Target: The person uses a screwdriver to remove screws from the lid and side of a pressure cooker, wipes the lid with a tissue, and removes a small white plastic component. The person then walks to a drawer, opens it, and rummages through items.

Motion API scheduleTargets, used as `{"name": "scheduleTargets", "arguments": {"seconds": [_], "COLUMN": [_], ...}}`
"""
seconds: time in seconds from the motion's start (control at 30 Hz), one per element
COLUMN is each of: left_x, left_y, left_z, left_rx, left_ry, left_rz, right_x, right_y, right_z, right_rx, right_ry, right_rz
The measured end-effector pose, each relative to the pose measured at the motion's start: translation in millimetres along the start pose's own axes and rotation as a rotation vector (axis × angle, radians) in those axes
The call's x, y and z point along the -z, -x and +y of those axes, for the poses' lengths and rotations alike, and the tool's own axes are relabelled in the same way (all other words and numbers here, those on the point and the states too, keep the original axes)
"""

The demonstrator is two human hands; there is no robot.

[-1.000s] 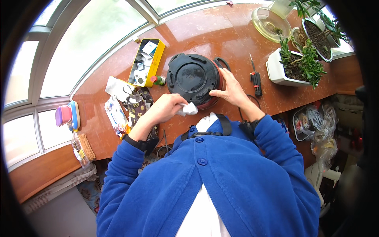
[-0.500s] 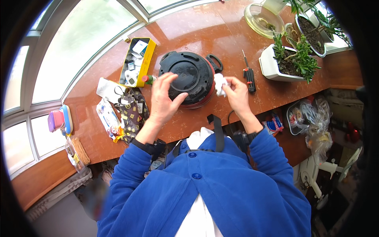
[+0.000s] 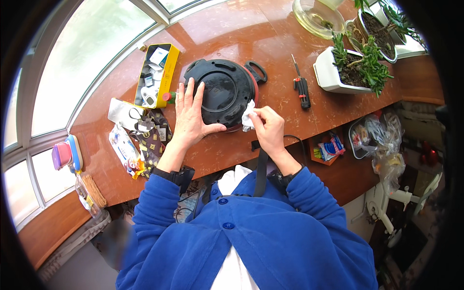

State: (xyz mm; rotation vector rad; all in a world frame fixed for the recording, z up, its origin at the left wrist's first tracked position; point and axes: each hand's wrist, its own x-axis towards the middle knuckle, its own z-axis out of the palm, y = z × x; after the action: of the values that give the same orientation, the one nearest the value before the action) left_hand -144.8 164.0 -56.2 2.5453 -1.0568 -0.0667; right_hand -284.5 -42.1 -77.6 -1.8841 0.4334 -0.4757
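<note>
A round red appliance with a black base and side handles, like an electric pot turned upside down (image 3: 223, 89), rests on the brown counter. My left hand (image 3: 190, 116) lies on its left edge with the fingers stretched out. Pinched in my right hand (image 3: 268, 128) is a crumpled white tissue (image 3: 248, 116), which meets the pot's right front rim. A green bottle with a red cap (image 3: 168, 97) shows partly behind my left fingers. To the right of the pot lies a black and red screwdriver (image 3: 301, 89).
On the left stand a yellow box of small items (image 3: 166, 79), a patterned dark bag (image 3: 153, 130) and a white packet (image 3: 124, 147). A white planter (image 3: 325, 72) and a glass bowl (image 3: 309, 21) occupy the far right. The counter's front edge (image 3: 212, 178) runs close before me.
My left hand has come down from above the pot onto its edge, fingers now straighter. The right hand has brought the tissue left and down against the rim. The view has shifted slightly.
</note>
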Motion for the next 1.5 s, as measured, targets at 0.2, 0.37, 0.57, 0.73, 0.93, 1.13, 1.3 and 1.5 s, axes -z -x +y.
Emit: {"name": "scheduleTargets", "arguments": {"seconds": [0.2,0.37,0.57,0.73,0.93,1.13,1.3,1.5], "left_x": [2,5,4,3,3,1,2,3], "left_y": [-1,-1,-2,-2,-2,-4,-5,-5], "left_z": [1,3,3,3,5,3,4,5], "left_rx": [-0.002,0.001,0.004,0.01,0.011,0.022,0.015,0.041], "left_ry": [-0.02,-0.038,-0.038,-0.026,-0.034,-0.034,-0.053,-0.035], "left_rz": [-0.031,-0.044,-0.041,-0.049,-0.056,-0.054,-0.056,-0.068], "right_x": [-10,-16,-18,-13,-7,11,23,35], "right_y": [-32,-68,-43,-25,-8,-46,-47,-59], "right_z": [6,7,9,7,1,18,21,25], "right_rx": [-0.141,-0.115,0.009,0.179,0.232,0.519,0.672,0.415], "right_ry": [-0.136,-0.09,-0.048,-0.001,0.028,0.236,0.258,0.256], "right_rz": [0.095,0.231,0.16,0.158,0.09,0.024,-0.124,-0.01]}}
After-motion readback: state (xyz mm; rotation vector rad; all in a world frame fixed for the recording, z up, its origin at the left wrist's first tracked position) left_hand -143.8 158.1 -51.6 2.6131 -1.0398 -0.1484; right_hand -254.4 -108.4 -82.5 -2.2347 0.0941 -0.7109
